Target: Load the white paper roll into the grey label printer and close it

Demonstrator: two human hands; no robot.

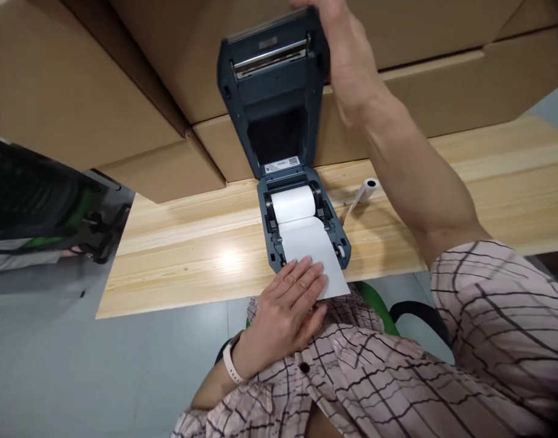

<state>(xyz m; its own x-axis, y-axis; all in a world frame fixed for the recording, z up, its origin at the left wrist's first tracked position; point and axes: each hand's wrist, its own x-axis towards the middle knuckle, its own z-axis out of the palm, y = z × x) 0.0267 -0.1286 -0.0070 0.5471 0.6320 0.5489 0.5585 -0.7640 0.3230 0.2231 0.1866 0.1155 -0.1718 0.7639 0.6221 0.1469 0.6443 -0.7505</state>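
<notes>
A dark blue-grey label printer [265,213] stands on the wooden table with its lid [279,97] raised. Inside its base lies a white paper roll [293,204], and a strip of paper [308,243] runs from it over the front edge. My left hand [290,301] rests on the strip's lower end, fingers stretched out, with the thumb lower down. At the top of the picture my right hand [327,15] is at the upper right corner of the lid; its fingers are mostly out of view or hidden.
A small white paper roll [367,187] with a loose end stands right of the printer on the wooden table [191,261]. Large cardboard boxes [137,170] line the table's back. A dark chair-like object [36,194] is at the left. Green chair parts [374,301] show below the table.
</notes>
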